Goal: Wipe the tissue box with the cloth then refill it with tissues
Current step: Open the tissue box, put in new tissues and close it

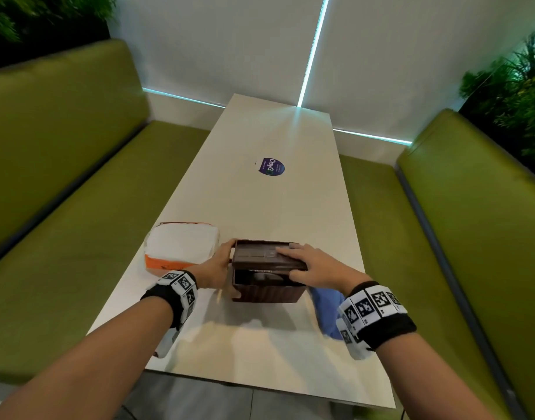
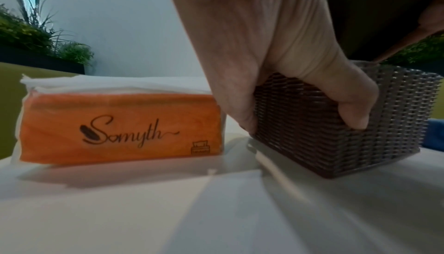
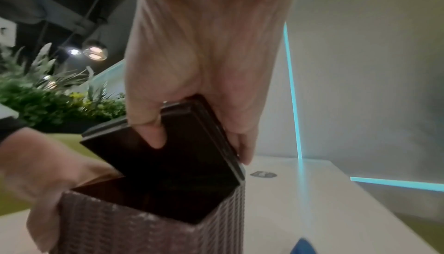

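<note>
**Lid tilts up off the tissue box, refill pack waiting to the left**

From the head camera, I see my right hand (image 1: 313,266) gripping the lid (image 1: 267,254) above the brown tissue box (image 1: 269,291) at the near end of the table (image 1: 260,189), left hand (image 1: 216,268) clasping the box's left side. The tissue pack (image 1: 181,247) lies just left, the blue cloth (image 1: 326,307) just right. The left wrist view shows fingers (image 2: 346,104) curled on the woven wall. The right wrist view shows the lid pinched between thumb and fingers (image 3: 240,142), raised on my side, the far edge down at the rim.
</note>
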Demonstrator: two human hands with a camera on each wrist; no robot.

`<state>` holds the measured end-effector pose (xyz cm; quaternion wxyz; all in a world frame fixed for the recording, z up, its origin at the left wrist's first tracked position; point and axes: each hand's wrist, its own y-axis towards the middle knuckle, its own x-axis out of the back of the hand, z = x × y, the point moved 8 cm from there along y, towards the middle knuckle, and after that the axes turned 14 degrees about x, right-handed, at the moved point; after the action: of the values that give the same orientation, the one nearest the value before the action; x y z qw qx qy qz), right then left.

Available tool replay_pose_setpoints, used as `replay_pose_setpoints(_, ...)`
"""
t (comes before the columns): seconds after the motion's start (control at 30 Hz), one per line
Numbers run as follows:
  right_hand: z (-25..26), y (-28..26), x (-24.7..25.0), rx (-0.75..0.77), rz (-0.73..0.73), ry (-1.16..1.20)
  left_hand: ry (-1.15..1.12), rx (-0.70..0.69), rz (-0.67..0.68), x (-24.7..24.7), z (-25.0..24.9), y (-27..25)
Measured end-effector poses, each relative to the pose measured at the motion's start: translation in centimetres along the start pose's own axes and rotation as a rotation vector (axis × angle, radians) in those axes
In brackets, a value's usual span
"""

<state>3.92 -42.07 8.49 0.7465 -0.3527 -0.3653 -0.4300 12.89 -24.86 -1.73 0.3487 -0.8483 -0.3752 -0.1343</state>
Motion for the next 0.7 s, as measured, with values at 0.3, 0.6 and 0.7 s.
replay_pose_setpoints(0.3,3.1,-5.4,6.1,0.130,-0.663,-0.004,-0.022,-0.006,0.036,-0.3,-0.4,-1.1)
replay_pose_setpoints(0.6,1.2,-7.8,-5.0,-0.071,-0.436,0.502,-0.004,-0.032,-0.044,-0.8,1.9,-4.1)
replay_pose_setpoints(0.7,-0.7,-6.8,-9.6,-0.156,-0.362,0.555,0.018,-0.035,-0.054,-1.4,2.6,-5.9)
